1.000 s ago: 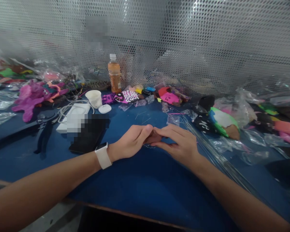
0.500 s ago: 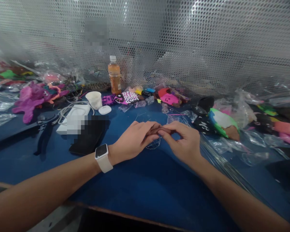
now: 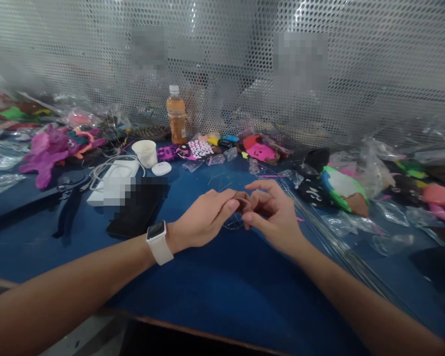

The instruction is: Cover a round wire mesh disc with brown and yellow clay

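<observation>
I see the blue tabletop (image 3: 215, 291) filling most of the view, with a perforated metal screen (image 3: 356, 99) standing along its far edge. A purple plush toy (image 3: 46, 151) lies toward the far left corner, and a black phone (image 3: 133, 210) lies flat left of centre. My left grip (image 3: 202, 217) and right grip (image 3: 274, 217) meet at the middle of the tabletop. An orange drink bottle (image 3: 176, 116) stands upright near the far edge, with a white cup (image 3: 146, 152) near it, to the front and left. A white watch (image 3: 158, 241) sits on my left wrist. Both grips are clenched on a small brown piece (image 3: 242, 199). The left fingertips pinch one end. The right thumb and curled fingers take the other, with the forefinger lifted straight. The piece sits just above the tabletop's centre, over a thin wire loop (image 3: 233, 226) lying there.
</observation>
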Action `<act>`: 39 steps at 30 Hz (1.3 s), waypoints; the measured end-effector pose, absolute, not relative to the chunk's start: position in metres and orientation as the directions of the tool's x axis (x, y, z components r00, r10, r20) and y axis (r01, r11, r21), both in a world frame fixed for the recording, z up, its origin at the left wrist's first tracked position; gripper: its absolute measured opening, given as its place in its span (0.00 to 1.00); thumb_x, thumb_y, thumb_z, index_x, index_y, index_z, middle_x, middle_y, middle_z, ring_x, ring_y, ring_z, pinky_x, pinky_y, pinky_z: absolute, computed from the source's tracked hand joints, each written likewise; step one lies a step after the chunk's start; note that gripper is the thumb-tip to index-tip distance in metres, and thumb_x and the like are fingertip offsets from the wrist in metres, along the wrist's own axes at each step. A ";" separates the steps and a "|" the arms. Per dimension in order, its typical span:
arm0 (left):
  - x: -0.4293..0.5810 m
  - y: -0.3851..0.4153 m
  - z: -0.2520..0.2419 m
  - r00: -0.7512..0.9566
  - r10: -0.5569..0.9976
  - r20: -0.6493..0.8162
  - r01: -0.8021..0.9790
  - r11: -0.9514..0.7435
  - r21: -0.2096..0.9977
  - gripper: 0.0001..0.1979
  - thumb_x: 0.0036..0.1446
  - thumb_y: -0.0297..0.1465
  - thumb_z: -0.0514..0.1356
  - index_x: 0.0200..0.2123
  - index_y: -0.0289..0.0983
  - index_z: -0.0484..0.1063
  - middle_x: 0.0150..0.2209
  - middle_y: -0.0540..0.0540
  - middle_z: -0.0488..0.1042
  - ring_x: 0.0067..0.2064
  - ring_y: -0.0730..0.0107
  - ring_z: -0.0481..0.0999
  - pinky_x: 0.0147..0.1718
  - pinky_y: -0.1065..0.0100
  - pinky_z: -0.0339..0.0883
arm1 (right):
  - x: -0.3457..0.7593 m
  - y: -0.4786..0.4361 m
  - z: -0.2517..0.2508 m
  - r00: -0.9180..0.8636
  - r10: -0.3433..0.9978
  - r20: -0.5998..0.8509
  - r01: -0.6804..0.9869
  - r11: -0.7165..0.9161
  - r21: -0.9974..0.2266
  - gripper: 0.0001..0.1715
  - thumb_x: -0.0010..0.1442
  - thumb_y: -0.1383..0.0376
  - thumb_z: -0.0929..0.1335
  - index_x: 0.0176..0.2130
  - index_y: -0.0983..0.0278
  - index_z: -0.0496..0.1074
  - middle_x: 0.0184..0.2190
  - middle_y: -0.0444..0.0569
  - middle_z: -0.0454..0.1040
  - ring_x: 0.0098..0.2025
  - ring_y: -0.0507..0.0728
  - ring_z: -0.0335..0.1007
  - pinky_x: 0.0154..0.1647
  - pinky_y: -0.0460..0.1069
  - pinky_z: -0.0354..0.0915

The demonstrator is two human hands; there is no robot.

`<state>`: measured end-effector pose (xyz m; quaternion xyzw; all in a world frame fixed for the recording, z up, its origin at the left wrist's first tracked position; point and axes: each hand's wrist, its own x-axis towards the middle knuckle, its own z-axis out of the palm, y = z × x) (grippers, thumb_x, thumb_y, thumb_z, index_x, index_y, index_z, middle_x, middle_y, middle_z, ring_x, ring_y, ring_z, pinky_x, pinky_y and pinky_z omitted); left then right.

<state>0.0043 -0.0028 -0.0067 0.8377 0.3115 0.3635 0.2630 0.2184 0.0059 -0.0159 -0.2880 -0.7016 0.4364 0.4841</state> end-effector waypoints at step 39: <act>0.004 0.003 -0.018 0.388 0.796 0.465 0.503 -0.606 0.616 0.23 0.63 0.46 0.70 0.50 0.39 0.68 0.29 0.54 0.77 0.27 0.71 0.76 0.25 0.72 0.60 | 0.210 0.000 -0.008 -0.269 0.920 0.285 0.130 0.328 -0.936 0.12 0.64 0.57 0.76 0.33 0.62 0.78 0.28 0.43 0.77 0.30 0.51 0.72 0.33 0.48 0.70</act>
